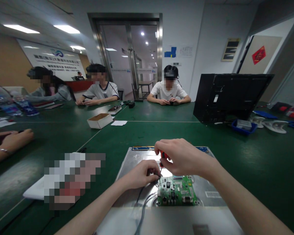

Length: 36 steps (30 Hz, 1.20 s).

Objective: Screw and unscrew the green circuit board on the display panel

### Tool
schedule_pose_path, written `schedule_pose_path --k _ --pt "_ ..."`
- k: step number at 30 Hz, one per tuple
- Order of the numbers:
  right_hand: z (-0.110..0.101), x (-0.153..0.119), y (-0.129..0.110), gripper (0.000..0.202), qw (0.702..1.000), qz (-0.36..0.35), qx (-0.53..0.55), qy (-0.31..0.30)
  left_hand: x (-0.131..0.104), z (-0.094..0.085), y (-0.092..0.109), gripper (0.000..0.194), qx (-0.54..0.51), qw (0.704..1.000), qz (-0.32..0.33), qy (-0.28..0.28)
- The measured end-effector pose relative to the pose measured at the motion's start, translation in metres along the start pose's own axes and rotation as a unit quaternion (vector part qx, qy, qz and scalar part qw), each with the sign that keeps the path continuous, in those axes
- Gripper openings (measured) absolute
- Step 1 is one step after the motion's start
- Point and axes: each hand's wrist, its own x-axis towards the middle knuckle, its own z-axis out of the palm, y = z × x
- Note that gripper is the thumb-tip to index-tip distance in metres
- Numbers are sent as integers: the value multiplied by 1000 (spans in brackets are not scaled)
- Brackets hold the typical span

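Note:
A green circuit board (177, 191) lies on the back of a silver metal panel (127, 169) right in front of me. My right hand (181, 156) is closed around the red and black handle of a screwdriver (163, 154). Its thin shaft points down at the board's upper left corner. There my left hand (147, 173) has its thumb and fingers pinched together beside the screwdriver's tip; whatever they pinch is too small to make out. Dark cables (143, 212) run from the board's left side toward me. A blue strip board (142, 148) edges the panel's far side.
A black monitor (230, 94) stands at the back right beside a blue tray (243, 127). An open white box (100, 120) sits farther off, left of centre. Several people sit around the green table (100, 143). Another person's hands (17, 142) rest at far left.

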Motion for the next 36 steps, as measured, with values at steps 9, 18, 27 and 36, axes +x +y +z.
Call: schedule_pose_path --k 9,18,27,36 --pt "2 1 -3 14 999 8 -44 11 -2 1 5 18 -9 1000 -12 9" --pt "3 3 2 11 1000 28 9 6 -1 0 4 12 11 1000 -1 10" --pt "4 2 4 16 999 24 -20 12 -1 0 5 14 22 1000 -8 6" --pt "2 1 3 15 1000 7 29 0 -1 3 0 13 2 1000 -10 15"
